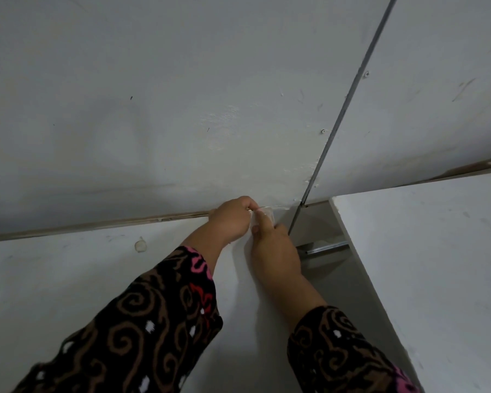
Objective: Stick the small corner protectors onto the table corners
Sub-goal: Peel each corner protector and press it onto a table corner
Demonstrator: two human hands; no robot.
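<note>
Both my left hand (233,221) and right hand (272,246) pinch the clear corner protector (268,215) between their fingertips, at the far corner of the white table (111,279), mid-frame.

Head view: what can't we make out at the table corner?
Head view, all:
1. Table corner: covered by both hands.
2. Corner protector: clear, half under fingers; whether it sits flush is unreadable.
3. Left hand: fingertips curled behind its knuckles.
4. Right hand: far fingers hidden past the table edge.
</note>
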